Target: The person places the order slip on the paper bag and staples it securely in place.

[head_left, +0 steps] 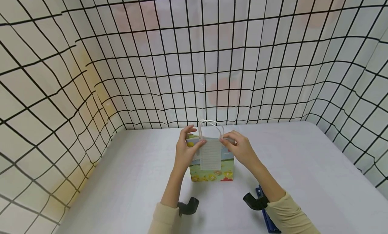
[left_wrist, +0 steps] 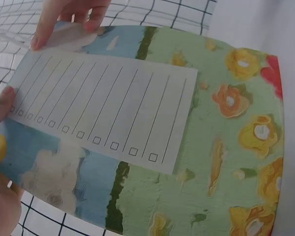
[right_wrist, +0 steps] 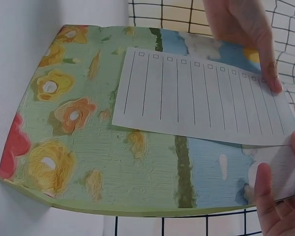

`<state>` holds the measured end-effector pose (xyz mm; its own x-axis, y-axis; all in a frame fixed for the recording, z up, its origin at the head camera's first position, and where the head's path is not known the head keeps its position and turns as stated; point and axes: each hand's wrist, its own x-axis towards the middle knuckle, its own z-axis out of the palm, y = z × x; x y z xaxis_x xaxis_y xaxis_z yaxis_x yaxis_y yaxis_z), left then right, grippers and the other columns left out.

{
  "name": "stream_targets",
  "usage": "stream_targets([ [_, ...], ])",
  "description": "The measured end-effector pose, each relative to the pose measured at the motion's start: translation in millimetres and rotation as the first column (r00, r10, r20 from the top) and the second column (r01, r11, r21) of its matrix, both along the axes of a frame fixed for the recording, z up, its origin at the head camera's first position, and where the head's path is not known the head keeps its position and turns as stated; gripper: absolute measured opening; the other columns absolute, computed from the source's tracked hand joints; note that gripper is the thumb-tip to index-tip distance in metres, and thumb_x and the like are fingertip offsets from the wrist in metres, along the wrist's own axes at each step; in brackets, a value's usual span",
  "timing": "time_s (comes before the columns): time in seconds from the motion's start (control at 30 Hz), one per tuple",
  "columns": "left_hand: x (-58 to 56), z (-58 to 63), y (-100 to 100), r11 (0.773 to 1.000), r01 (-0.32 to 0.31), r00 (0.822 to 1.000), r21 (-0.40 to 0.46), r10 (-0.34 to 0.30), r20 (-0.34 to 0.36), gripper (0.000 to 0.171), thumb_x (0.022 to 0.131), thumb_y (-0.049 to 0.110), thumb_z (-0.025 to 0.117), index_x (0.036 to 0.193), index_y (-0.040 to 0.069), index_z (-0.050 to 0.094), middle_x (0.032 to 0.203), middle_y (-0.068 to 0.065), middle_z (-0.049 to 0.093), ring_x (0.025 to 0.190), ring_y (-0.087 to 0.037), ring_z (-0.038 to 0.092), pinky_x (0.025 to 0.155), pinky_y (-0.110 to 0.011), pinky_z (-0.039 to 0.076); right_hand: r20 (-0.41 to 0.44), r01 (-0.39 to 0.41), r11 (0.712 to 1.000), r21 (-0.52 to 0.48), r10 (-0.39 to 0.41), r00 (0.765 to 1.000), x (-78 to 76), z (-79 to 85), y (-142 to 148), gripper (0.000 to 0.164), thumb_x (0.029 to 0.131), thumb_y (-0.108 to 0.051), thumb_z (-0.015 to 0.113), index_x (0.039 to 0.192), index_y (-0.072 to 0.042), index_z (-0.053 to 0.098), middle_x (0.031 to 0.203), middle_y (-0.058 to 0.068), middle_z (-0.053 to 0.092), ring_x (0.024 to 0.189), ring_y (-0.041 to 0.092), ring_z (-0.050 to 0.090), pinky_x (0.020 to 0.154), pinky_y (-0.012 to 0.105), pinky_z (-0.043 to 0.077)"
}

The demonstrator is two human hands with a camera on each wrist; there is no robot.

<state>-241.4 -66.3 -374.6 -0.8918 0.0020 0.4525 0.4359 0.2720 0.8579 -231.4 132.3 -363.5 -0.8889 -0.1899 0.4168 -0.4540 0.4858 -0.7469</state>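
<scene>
A gift bag (head_left: 212, 175) with a painted flower meadow and blue sky stands upright, its white handles (head_left: 212, 122) rising from the top. Against its front lies a white lined checklist sheet (head_left: 211, 156), with small checkboxes down one side. My left hand (head_left: 185, 149) grips the bag's upper left edge, with its thumb (right_wrist: 274, 78) on the sheet's top corner. My right hand (head_left: 240, 148) holds the sheet's other top corner at the bag's rim. Its index fingertip (left_wrist: 37, 42) touches that corner, while the thumb is close beside it on the bag.
A long blue object (head_left: 270, 220) lies on the white table (head_left: 136, 180), partly hidden by my right forearm. Black curved wrist mounts (head_left: 189, 207) stick out near both sleeves. A black grid net (head_left: 212, 72) before pale sheeting encloses the table's back and sides.
</scene>
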Motion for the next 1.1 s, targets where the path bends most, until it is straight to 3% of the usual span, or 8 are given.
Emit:
stream_targets([
  [0.17, -3.7, 4.5, -5, 0.998, 0.067, 0.994, 0.019, -0.068, 0.090, 0.061, 0.075, 0.019, 0.074, 0.128, 0.020, 0.046, 0.116, -0.006, 0.058, 0.097, -0.019, 0.053, 0.075, -0.028, 0.045, 0.000, 0.000, 1.000, -0.004, 0.000, 1.000, -0.4, -1.0, -1, 0.022, 0.088, -0.024, 0.058, 0.101, -0.006, 0.064, 0.095, 0.007, 0.060, 0.070, 0.017, 0.058, 0.060, 0.020, 0.048],
  [0.27, 1.3, 16.2, -7, 0.994, 0.107, 0.984, 0.025, -0.110, 0.143, 0.058, 0.076, 0.013, 0.072, 0.128, 0.015, 0.048, 0.113, -0.012, 0.059, 0.095, -0.022, 0.056, 0.073, -0.027, 0.046, 0.001, 0.000, 1.000, -0.009, 0.000, 1.000, -0.3, -0.8, -1, 0.023, 0.088, -0.024, 0.058, 0.101, -0.005, 0.064, 0.095, 0.008, 0.060, 0.069, 0.017, 0.057, 0.060, 0.020, 0.048],
  [0.4, 8.1, 28.5, -8, 0.985, 0.162, 0.963, 0.058, -0.171, 0.208, 0.045, 0.077, 0.010, 0.070, 0.119, 0.006, 0.055, 0.108, -0.016, 0.061, 0.080, -0.014, 0.062, 0.070, -0.027, 0.050, 0.003, 0.004, 1.000, -0.014, -0.004, 1.000, -0.1, -0.9, -1, 0.024, 0.088, -0.024, 0.059, 0.101, -0.005, 0.064, 0.095, 0.008, 0.060, 0.068, 0.017, 0.057, 0.060, 0.020, 0.048],
  [0.53, 7.7, 28.4, -10, 0.974, 0.202, 0.948, 0.107, -0.222, 0.230, 0.034, 0.079, 0.010, 0.069, 0.110, 0.000, 0.061, 0.105, -0.016, 0.062, 0.071, -0.005, 0.062, 0.069, -0.027, 0.051, 0.009, 0.011, 1.000, -0.013, -0.010, 1.000, 0.0, -0.8, -2, 0.024, 0.088, -0.025, 0.059, 0.101, -0.006, 0.064, 0.096, 0.008, 0.061, 0.068, 0.017, 0.057, 0.060, 0.020, 0.048],
  [0.7, 6.5, 29.9, -10, 0.970, 0.212, 0.944, 0.123, -0.236, 0.231, 0.038, 0.078, 0.009, 0.069, 0.114, 0.001, 0.059, 0.102, -0.016, 0.064, 0.071, -0.005, 0.062, 0.069, -0.027, 0.051, 0.012, 0.019, 1.000, -0.009, -0.019, 1.000, -1.0, -0.1, -1, 0.025, 0.087, -0.026, 0.059, 0.101, -0.006, 0.065, 0.096, 0.008, 0.061, 0.068, 0.016, 0.057, 0.060, 0.020, 0.048],
  [0.9, 7.1, 30.2, -9, 0.973, 0.203, 0.946, 0.108, -0.223, 0.235, 0.020, 0.078, 0.012, 0.070, 0.092, -0.002, 0.069, 0.095, -0.011, 0.068, 0.086, -0.007, 0.060, 0.081, -0.029, 0.047, 0.007, 0.011, 1.000, -0.011, -0.011, 1.000, -0.6, -0.7, 0, 0.023, 0.088, -0.025, 0.059, 0.100, -0.007, 0.064, 0.094, 0.007, 0.061, 0.067, 0.015, 0.057, 0.059, 0.021, 0.048],
  [1.1, 8.3, 28.0, -8, 0.970, 0.202, 0.940, 0.135, -0.230, 0.250, 0.017, 0.078, 0.012, 0.070, 0.088, -0.001, 0.070, 0.092, -0.009, 0.069, 0.086, -0.012, 0.061, 0.081, -0.030, 0.048, 0.001, 0.001, 1.000, -0.011, -0.001, 1.000, 2.1, -1.7, 1, 0.022, 0.087, -0.024, 0.059, 0.100, -0.007, 0.064, 0.094, 0.007, 0.061, 0.067, 0.016, 0.058, 0.059, 0.021, 0.048],
])
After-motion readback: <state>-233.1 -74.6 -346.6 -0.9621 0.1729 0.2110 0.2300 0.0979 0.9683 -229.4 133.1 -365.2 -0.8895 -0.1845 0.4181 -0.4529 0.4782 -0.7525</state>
